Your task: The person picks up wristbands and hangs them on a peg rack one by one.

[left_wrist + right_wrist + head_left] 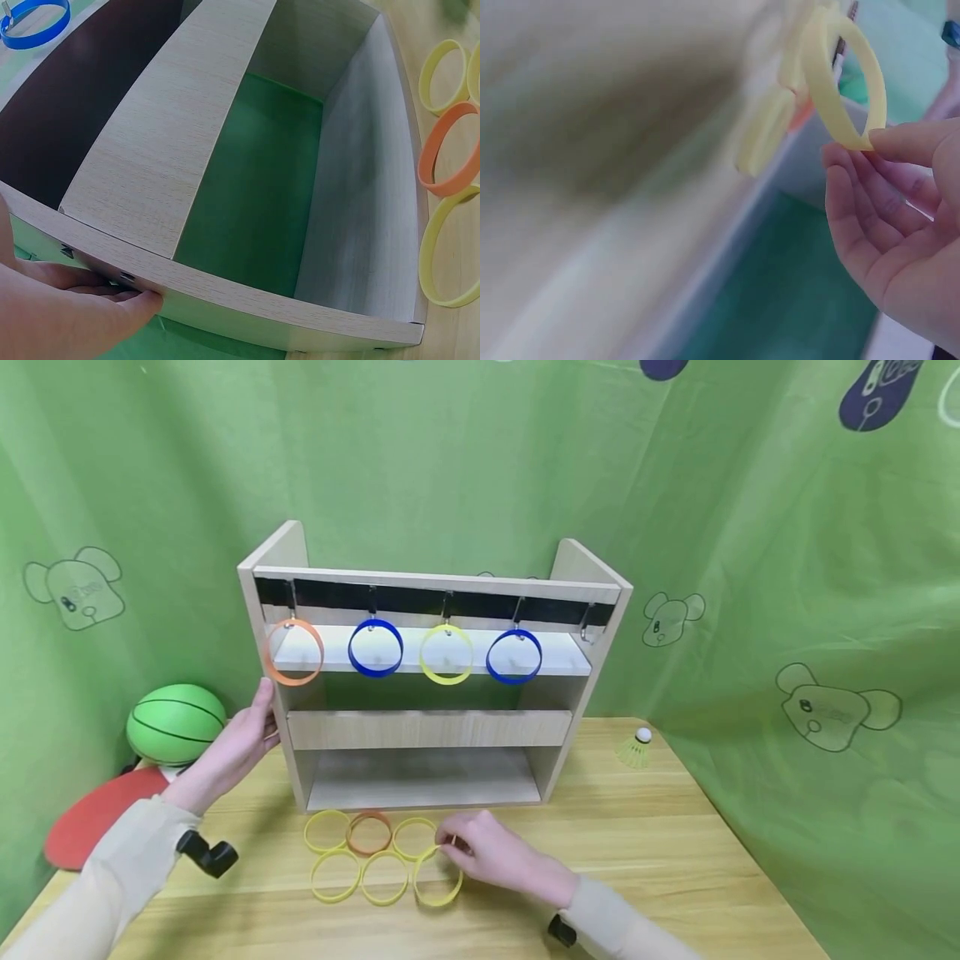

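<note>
My right hand (498, 852) pinches a yellow wristband (825, 82) between thumb and fingertips, and the band stands tilted up. More yellow wristbands (335, 902) and an orange one (368, 853) lie beside it in two rows on the table. The left hand (236, 743) rests against the outer left side of a pale wooden shelf (431, 730), its fingers on the panel in the left wrist view. From the shelf's hooks hang an orange wristband (295, 682), two blue wristbands (376, 673) and a yellow one (447, 681). The rightmost hook (586, 623) is bare.
Behind my left forearm are a green ball (176, 724) and a red paddle (101, 818). A shuttlecock (637, 747) stands on the wooden table (675, 860), right of the shelf. A green curtain (450, 460) with printed mouse heads closes off the back and sides.
</note>
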`<state>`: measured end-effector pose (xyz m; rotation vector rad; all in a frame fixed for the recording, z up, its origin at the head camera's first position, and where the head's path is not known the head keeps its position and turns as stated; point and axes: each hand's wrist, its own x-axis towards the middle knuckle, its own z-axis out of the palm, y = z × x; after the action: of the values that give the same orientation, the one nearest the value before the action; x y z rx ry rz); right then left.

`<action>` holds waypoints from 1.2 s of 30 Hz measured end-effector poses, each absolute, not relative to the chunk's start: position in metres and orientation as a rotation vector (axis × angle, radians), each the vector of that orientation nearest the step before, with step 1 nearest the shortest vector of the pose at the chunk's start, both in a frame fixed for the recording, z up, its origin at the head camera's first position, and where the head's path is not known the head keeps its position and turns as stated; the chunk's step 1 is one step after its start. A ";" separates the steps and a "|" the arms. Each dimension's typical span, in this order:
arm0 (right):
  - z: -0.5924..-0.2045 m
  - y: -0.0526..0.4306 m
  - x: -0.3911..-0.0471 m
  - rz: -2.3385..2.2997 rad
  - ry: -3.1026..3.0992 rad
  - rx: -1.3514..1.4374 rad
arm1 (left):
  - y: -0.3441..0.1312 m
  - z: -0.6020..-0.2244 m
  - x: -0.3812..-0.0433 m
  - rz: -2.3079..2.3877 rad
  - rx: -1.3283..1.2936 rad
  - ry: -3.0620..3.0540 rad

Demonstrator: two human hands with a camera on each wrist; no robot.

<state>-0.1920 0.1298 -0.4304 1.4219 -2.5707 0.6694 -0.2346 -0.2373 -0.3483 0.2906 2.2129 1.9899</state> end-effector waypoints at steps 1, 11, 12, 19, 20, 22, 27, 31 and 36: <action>-0.426 0.132 -0.193 0.666 -2.547 1.422 | -0.237 -0.348 -0.235 1.990 0.292 2.213; -0.368 0.167 -0.201 0.608 -2.411 1.283 | -0.237 -0.349 -0.236 1.985 0.283 2.225; -0.361 0.172 -0.203 0.601 -2.398 1.264 | -0.237 -0.349 -0.236 1.985 0.282 2.223; -0.310 0.203 -0.214 0.578 -2.234 1.162 | -0.237 -0.348 -0.236 2.002 0.289 2.205; -0.302 0.207 -0.214 0.563 -2.226 1.141 | -0.237 -0.348 -0.236 1.998 0.288 2.208; -0.286 0.215 -0.214 0.539 -2.232 1.094 | -0.237 -0.348 -0.236 1.996 0.287 2.210; -0.252 0.231 -0.214 0.465 -2.221 0.992 | -0.237 -0.348 -0.235 2.001 0.287 2.210; -0.230 0.240 -0.216 0.433 -2.165 0.928 | -0.237 -0.347 -0.235 1.995 0.282 2.213; -0.212 0.246 -0.220 0.453 -2.122 0.844 | -0.236 -0.347 -0.234 2.006 0.281 2.206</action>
<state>-0.2196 0.2462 -0.2119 0.8438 -2.1218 0.4525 -0.2342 -0.2359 -0.3468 0.2810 2.2059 2.0063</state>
